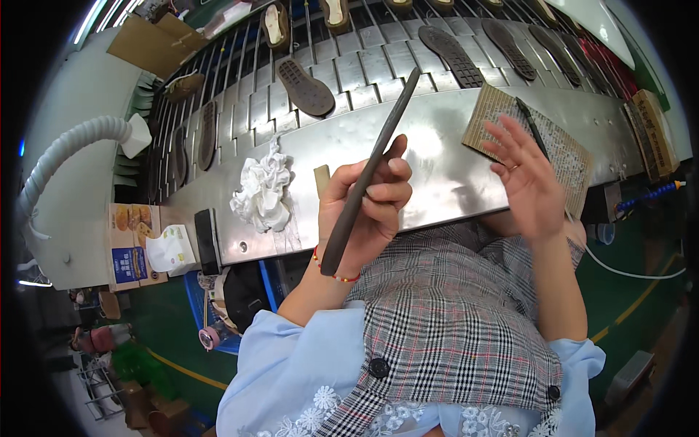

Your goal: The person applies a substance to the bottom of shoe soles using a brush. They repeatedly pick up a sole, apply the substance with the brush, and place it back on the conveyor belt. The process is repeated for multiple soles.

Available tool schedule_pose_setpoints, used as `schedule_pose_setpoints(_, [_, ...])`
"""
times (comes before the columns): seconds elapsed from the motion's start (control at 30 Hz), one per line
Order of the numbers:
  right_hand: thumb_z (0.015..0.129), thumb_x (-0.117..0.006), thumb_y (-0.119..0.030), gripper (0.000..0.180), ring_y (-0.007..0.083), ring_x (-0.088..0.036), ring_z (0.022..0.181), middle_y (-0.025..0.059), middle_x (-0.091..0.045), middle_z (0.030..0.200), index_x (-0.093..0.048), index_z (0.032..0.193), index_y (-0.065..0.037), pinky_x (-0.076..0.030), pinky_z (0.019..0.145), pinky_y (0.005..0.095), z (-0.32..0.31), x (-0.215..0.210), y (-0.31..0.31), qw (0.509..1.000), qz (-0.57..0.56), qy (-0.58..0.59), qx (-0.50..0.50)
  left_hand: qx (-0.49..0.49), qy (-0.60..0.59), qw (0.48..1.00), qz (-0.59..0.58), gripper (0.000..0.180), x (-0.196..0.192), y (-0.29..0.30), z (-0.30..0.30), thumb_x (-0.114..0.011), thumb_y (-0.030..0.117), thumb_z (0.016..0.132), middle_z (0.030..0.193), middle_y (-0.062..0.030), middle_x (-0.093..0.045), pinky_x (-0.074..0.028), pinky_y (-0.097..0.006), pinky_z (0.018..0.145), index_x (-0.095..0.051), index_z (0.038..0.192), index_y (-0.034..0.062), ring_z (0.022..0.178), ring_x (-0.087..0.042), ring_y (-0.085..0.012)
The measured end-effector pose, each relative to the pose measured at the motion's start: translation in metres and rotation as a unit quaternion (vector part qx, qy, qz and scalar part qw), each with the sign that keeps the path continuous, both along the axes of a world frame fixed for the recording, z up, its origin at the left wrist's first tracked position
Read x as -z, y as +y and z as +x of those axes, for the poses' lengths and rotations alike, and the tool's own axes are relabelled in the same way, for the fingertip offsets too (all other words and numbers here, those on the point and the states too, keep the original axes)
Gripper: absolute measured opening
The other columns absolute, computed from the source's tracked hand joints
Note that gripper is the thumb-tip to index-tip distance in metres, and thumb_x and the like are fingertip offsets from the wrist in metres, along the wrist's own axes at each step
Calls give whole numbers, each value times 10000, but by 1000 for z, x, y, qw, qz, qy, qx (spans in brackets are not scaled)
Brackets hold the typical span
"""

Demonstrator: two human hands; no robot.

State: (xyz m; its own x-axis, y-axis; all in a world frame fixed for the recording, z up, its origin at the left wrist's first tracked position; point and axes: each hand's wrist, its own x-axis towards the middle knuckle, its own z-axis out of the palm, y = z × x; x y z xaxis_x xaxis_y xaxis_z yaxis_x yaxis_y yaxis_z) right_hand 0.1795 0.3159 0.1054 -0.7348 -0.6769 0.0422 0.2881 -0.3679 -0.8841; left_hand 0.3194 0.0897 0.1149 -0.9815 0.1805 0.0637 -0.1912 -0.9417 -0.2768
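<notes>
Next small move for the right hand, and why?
Probably lower the right hand and pick up the black pen-like tool: that hand looks empty, fingers spread, close to the tool lying on the cardboard, while the left hand already holds the dark shoe sole, edge toward the camera.

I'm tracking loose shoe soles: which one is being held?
The dark brown sole in the left hand, seen nearly edge-on; the other loose soles rest on the slatted metal conveyor.
</notes>
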Motion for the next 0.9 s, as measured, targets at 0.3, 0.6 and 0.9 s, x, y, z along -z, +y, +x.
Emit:
schedule_pose_setpoints(0.3, [893,-509,-599,650,376,-186,1433,150,-423,1484,-611,1316,-116,-162,1121,459,85,-67,-39,741,227,632,8,-104,-130,939,-301,243,-24,33,2,-548,277,923,726,-9,-541,-430,-198,508,-569,973,40,596,-439,-76])
schedule_pose_setpoints(0.6, [777,-695,-254,466,273,-429,1316,6,-549,1387,-639,1229,-153,-317,1006,386,108,-63,-27,804,18,594,2,-101,-59,886,-448,459,-8,12,-17,-480,413,971,804,-47,-590,-486,-215,552,-556,1162,3,602,-558,-79])
schedule_pose_setpoints(0.9, [1022,-484,-243,246,124,-579,577,120,-662,741,-564,951,-21,-456,551,221,75,56,55,972,192,3,135,-214,-48,761,-610,661,10,-62,-134,-314,616,980,1105,-81,-642,-539,-320,798,-545,1271,68,904,-626,-143])
